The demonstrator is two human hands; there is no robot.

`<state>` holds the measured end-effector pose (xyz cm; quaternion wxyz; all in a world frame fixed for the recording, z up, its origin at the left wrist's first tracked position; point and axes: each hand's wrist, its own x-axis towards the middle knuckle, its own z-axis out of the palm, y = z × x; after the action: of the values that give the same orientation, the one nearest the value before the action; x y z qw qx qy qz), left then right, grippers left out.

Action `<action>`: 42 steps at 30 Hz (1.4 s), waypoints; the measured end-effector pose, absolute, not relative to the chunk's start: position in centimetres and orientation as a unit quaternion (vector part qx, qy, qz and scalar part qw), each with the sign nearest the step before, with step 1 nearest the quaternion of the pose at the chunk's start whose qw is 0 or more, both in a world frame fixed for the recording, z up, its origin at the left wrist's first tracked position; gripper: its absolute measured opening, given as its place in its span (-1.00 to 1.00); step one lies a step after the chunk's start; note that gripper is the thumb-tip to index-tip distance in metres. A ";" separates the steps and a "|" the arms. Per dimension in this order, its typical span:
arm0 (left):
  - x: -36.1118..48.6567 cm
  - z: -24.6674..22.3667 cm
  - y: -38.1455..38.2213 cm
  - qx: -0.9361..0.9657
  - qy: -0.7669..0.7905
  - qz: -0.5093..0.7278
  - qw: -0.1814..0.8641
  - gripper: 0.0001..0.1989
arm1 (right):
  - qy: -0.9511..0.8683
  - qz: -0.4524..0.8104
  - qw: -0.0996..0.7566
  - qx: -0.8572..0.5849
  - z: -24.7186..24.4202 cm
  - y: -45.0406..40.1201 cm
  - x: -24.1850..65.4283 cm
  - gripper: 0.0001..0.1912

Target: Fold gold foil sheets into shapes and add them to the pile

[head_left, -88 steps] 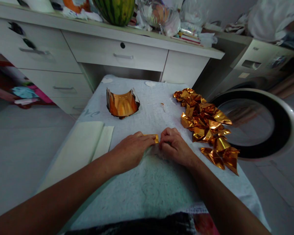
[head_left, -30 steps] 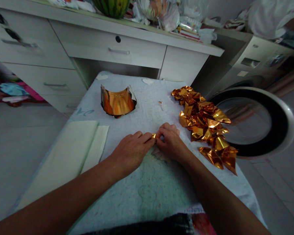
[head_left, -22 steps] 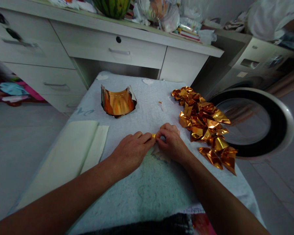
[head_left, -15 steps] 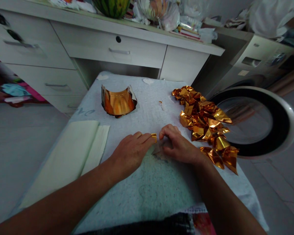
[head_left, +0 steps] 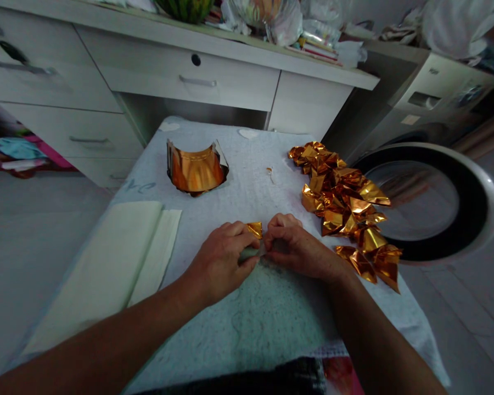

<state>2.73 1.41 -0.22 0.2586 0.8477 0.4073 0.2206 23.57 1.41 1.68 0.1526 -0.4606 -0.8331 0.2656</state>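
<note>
My left hand (head_left: 226, 260) is closed around a small folded piece of gold foil paper (head_left: 254, 229), whose shiny end sticks out past the fingers. A pale part of the paper shows between thumb and forefinger. Right beside it, my right hand (head_left: 290, 244) pinches what looks like the pale right end of the same piece; its fingertips are partly hidden. A curved stack of gold foil sheets (head_left: 197, 170) stands farther back on the cloth-covered table (head_left: 255, 323). To the right lies a heap of folded gold foil pieces (head_left: 346, 203).
Pale folded paper (head_left: 107, 252) lies along the table's left side. A small scrap (head_left: 270, 173) rests near the middle. Behind stands a white drawer cabinet (head_left: 197, 68) with a watermelon (head_left: 185, 8) on top. The round open door of a washing machine (head_left: 483, 203) juts out at the right.
My left hand's thumb has moved apart from its forefinger, showing pale paper between them. More gold foil shows above the fingers. My right hand's fingers have closed in beside it.
</note>
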 end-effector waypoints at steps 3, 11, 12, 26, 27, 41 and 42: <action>3.3 -0.3 1.1 0.841 0.427 0.222 0.249 -0.84 | -0.832 0.265 0.156 -0.462 1.6 1.4 23.6 -0.92; 3.8 -0.8 0.9 0.845 0.436 0.230 0.208 -0.88 | -0.830 0.267 0.164 -0.462 1.5 1.5 23.5 -0.86; 3.8 -0.9 0.9 0.846 0.436 0.229 0.205 -0.87 | -0.830 0.266 0.165 -0.461 1.5 1.5 23.5 -0.86; 4.6 -0.7 0.4 0.870 0.409 0.273 0.039 -0.88 | -0.826 0.258 0.202 -0.458 0.8 1.6 23.3 -0.88; 4.7 -0.8 0.5 0.870 0.405 0.279 0.035 -0.86 | -0.826 0.259 0.203 -0.458 0.8 1.6 23.3 -0.88; 4.8 -1.2 0.5 0.876 0.358 0.322 0.015 -0.76 | -0.819 0.262 0.202 -0.468 0.6 1.3 22.8 -0.89; 4.8 -1.3 0.5 0.876 0.357 0.325 0.014 -0.76 | -0.817 0.265 0.204 -0.469 0.6 1.3 22.8 -0.89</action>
<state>4.81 0.54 -1.25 0.0136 0.8759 0.3565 0.3248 22.76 1.28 0.61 0.2044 -0.4687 -0.8174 0.2652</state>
